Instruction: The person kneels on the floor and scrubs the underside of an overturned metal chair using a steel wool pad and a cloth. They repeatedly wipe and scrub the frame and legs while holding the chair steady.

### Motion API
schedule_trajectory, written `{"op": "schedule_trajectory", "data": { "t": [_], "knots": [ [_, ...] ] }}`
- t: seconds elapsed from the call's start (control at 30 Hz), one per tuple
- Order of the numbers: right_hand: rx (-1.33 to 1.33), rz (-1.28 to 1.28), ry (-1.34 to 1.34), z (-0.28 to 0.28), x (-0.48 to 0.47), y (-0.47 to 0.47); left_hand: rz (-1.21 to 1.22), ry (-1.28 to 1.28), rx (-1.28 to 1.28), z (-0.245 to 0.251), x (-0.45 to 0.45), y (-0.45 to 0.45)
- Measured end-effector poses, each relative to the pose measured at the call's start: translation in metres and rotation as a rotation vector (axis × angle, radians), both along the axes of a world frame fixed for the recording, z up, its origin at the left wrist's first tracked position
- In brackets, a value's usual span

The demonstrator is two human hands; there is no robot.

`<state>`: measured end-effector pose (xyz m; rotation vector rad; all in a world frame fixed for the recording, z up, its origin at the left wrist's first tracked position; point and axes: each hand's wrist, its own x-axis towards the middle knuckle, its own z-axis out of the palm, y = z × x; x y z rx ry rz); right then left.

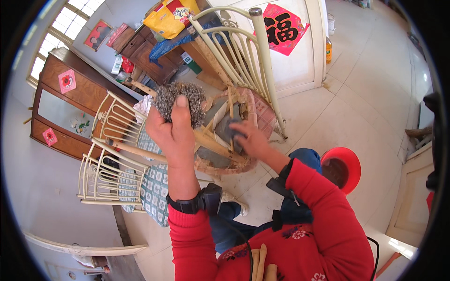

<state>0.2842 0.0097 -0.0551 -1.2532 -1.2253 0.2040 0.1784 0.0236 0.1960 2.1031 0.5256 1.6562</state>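
A grey, wiry clump like steel wool (165,98) is gripped in my left hand (175,140), thumb pressed across its front. My right hand (254,140) reaches over the underside of an upturned stool with fingers curled around a small dark object (235,129), too blurred to tell if cloth or pad. Bare wooden legs (219,145) and crossed stretchers stick up from the stool, whose round rim has a worn pink checked cover (263,112). Beside it rises the cream metal back of a chair (242,52). Part of the stool is hidden behind my left hand.
Right of my knee is a red basin (355,168) holding dark water. Cream metal chairs (154,186) with checked seat covers stand at left, near a mirrored wardrobe (84,91). Pale stick-like pieces (258,261) lie against my lap. A yellow bag (165,21) sits at the back.
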Motion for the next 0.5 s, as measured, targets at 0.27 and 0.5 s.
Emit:
{"op": "schedule_trajectory", "data": {
  "t": [0.27, 0.5],
  "knots": [
    [-0.312, -0.092, -0.603, 0.013, 0.016, 0.035, -0.004, 0.028, -0.049, -0.003, -0.006, 0.004],
    [-0.193, -0.263, -0.609, 0.019, 0.053, 0.102, 0.001, 0.025, 0.054, -0.001, -0.004, 0.008]
  ]
}}
